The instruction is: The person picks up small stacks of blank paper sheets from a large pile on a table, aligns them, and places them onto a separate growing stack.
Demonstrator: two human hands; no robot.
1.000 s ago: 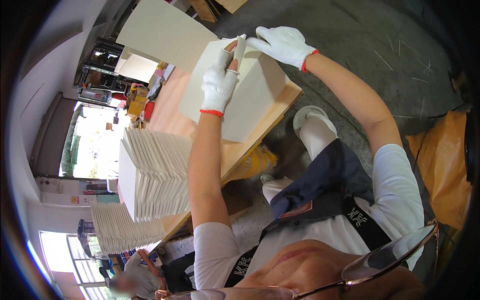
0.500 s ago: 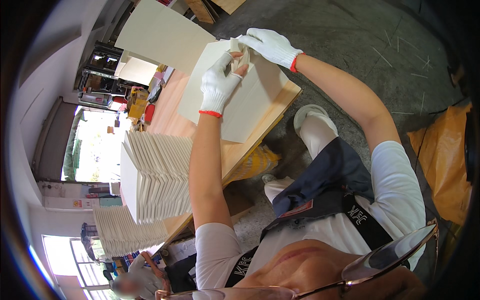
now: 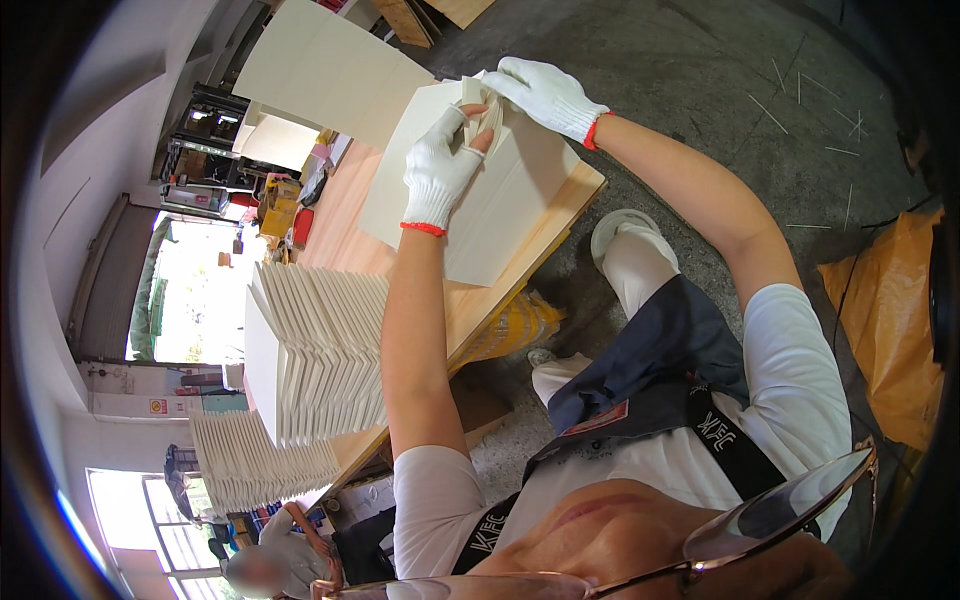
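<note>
Both hands wear white knit gloves with red cuffs. My left hand (image 3: 443, 172) has bare fingertips showing and is closed on the edge of a narrow folded cream strip (image 3: 474, 97), which looks like stiff paper or thin board. My right hand (image 3: 541, 95) bends over the far side of that strip, its fingertips partly hidden behind it. Beneath both hands lies a large cream sheet (image 3: 480, 220) on a wooden table (image 3: 535, 243). Another large pale sheet (image 3: 325, 70) extends beyond it at the far left.
A tall stack of folded cream sheets (image 3: 325, 350) stands beside my left forearm, with a second stack (image 3: 255, 455) behind it. A yellow bag (image 3: 520, 325) sits under the table edge. Right of me is an orange sheet or bag (image 3: 885, 325). Another person (image 3: 285, 555) is at lower left.
Both hands stay at the folded strip with almost the same grip. The whole view has shifted very slightly; nothing has been let go.
</note>
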